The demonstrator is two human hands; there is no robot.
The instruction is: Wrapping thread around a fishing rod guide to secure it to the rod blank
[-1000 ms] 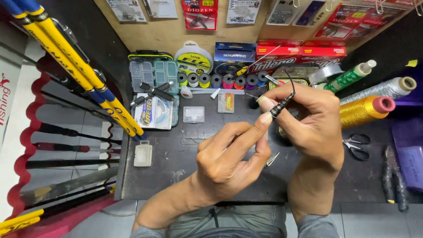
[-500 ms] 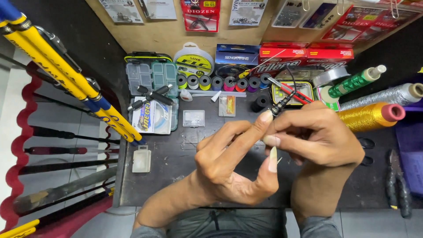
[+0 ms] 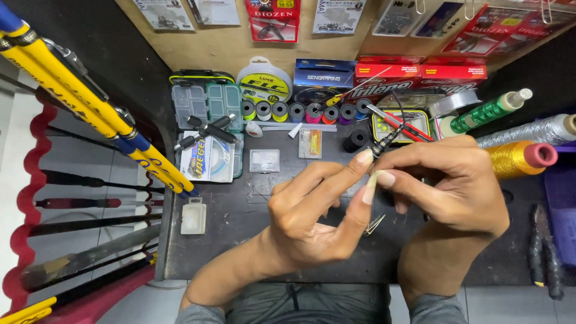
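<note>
Fingers (image 3: pixel 366 161) of left hand (image 3: pixel 312 210) narrowed, index tip and thumb tip meeting at lower end of thin black rod piece (image 3: pixel 387 143); fingers of right hand (image 3: pixel 456 180) pinched shut on same rod piece from the other side. Rod piece held tilted above dark counter (image 3: pixel 240 240), its upper end over yellow-rimmed tray (image 3: pixel 375 123).

Largest items: yellow and blue rods (image 3: pixel 90 108) slanting across left side; dark rods (image 3: pixel 78 225) lying beyond counter's left edge, beside a red scalloped border (image 3: pixel 15 204).

Containers: clear compartment box (image 3: pixel 207 102) with green rim at back left, contents too small to tell; black-handled tool (image 3: pixel 204 131) lying across its front. Yellow-rimmed tray holding red-handled tool (image 3: pixel 408 127). Small clear lidded case (image 3: pixel 193 217) at counter's left edge; small clear packet (image 3: pixel 264 161) near centre.

Packages: flat printed pack of line (image 3: pixel 207 161) below compartment box; round white line spool (image 3: pixel 264 81) at back; blue box (image 3: pixel 324 81) just beside it; two red boxes (image 3: pixel 414 75) further right. Row of small thread spools (image 3: pixel 306 111) in green, yellow, pink, orange, purple and blue before blue box. Large cones at right: green (image 3: pixel 486 112), silver (image 3: pixel 528 131), gold (image 3: pixel 519 159). Hanging cards (image 3: pixel 273 18) along the board above, red and white.

Small items: pliers (image 3: pixel 543 252) at right edge; metal clip (image 3: pixel 375 225) on counter under hands.
</note>
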